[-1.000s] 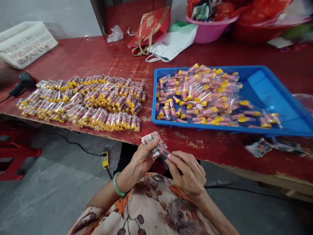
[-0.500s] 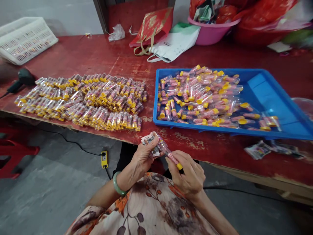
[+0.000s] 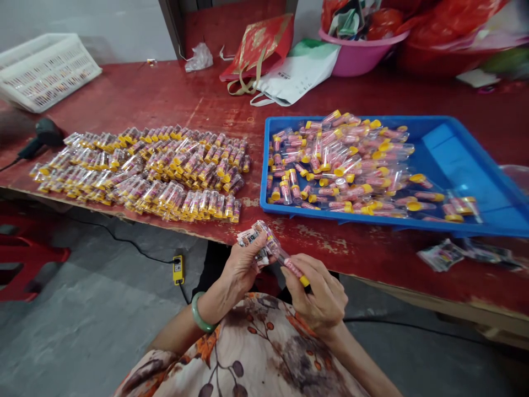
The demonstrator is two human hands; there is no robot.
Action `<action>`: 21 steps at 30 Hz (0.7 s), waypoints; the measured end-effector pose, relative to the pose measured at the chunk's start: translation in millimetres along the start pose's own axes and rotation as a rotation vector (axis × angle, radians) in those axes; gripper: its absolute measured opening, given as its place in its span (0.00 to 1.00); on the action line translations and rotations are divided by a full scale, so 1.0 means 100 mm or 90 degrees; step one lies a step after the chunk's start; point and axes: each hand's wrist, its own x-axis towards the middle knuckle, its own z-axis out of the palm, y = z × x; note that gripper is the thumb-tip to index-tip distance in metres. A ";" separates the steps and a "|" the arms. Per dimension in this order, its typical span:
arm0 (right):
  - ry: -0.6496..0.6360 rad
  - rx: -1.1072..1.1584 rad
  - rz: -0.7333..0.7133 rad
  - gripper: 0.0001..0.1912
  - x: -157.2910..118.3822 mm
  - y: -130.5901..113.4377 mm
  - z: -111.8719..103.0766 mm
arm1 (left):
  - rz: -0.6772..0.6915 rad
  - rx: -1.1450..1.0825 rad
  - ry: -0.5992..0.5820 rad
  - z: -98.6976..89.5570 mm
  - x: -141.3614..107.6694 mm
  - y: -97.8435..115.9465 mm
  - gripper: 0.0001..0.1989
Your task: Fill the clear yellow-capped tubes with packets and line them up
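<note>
My left hand [image 3: 243, 262], below the table's front edge, pinches a small stack of printed packets [image 3: 251, 240] together with a clear plastic sleeve. In my right hand [image 3: 318, 292] is a pink tube with a yellow cap [image 3: 294, 268], its clear end at the sleeve in my left fingers. Many yellow-capped tubes lie loose in the blue tray [image 3: 363, 219] at the right. Wrapped tubes [image 3: 165, 171] lie in rough rows on the red table to the left.
A white basket [image 3: 49, 74] and a black handheld device [image 3: 47, 132] are at the left. Bags [image 3: 297, 74] and a pink basin [image 3: 359, 55] stand behind. Small packets [image 3: 442, 255] lie before the tray. A yellow power socket [image 3: 178, 270] is on the floor.
The view has shifted slightly, so the table items appear a little further right. Both hands keep nearly the same pose and hold.
</note>
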 end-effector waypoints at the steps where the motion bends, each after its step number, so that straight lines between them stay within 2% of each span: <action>1: -0.004 0.005 0.000 0.11 0.00 0.01 0.00 | 0.000 0.002 -0.006 0.00 -0.01 0.01 0.20; 6: -0.011 -0.040 -0.061 0.11 -0.04 0.03 0.04 | 0.008 0.016 -0.015 0.03 -0.07 0.02 0.21; 8: -0.005 -0.045 -0.055 0.12 -0.06 0.03 0.05 | 0.026 0.030 -0.004 0.02 -0.07 0.02 0.21; 12: -0.010 0.073 0.060 0.08 -0.02 0.00 0.04 | 0.022 0.043 0.000 0.00 -0.07 0.04 0.20; 17: -0.077 0.135 0.234 0.03 0.01 0.01 0.01 | 0.001 0.043 -0.012 -0.01 -0.06 0.04 0.19; 19: -0.079 0.138 0.259 0.03 0.00 0.01 0.02 | 0.015 0.067 -0.009 -0.03 -0.07 0.02 0.19; 21: -0.038 0.142 0.232 0.02 -0.02 0.01 0.05 | 0.029 0.084 -0.002 -0.04 -0.07 0.00 0.20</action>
